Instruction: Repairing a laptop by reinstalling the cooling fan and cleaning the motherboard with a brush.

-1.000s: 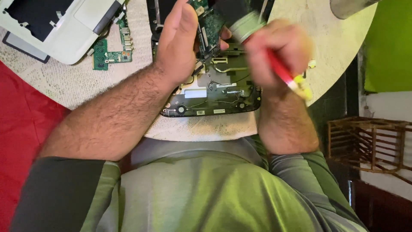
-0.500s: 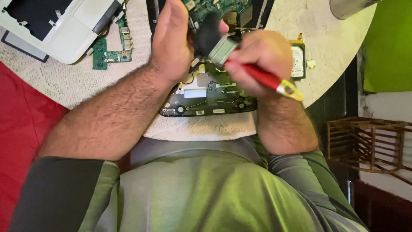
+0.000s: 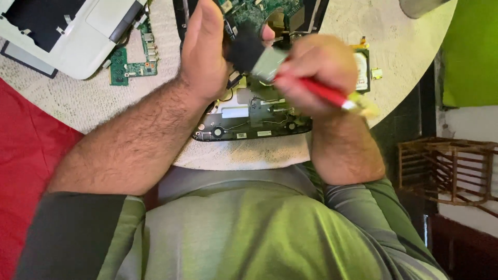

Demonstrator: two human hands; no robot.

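Observation:
An opened laptop base (image 3: 249,127) lies on a round white table (image 3: 404,46), its green motherboard (image 3: 259,13) exposed at the top. My left hand (image 3: 205,49) rests on the base's left side, fingers pressed against the board. My right hand (image 3: 319,72) grips a paintbrush (image 3: 280,65) with a red handle, metal ferrule and black bristles. The bristles point up-left, touching near my left thumb over the board.
A white laptop cover (image 3: 72,31) lies at the table's upper left, with a small green circuit board (image 3: 132,65) beside it. A flat drive (image 3: 363,67) sits right of the base. A wooden rack (image 3: 448,168) stands on the floor at right. Red cloth (image 3: 23,171) lies at left.
The brush has swung from upright to pointing up-left, its bristles sweeping down over the board toward my left hand. My right hand shifted slightly left.

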